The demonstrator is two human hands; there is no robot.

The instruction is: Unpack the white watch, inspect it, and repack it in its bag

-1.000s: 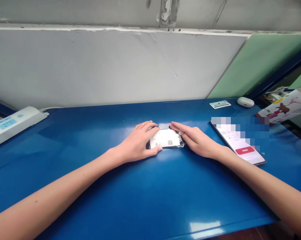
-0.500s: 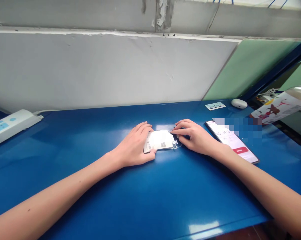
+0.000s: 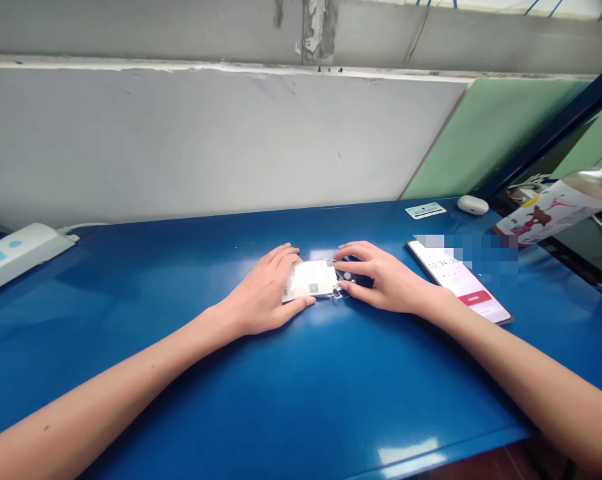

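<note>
Packet on blue table (glossy), wall behind.

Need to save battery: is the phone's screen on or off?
On: the phone glows white, showing digits and a red button.
</note>
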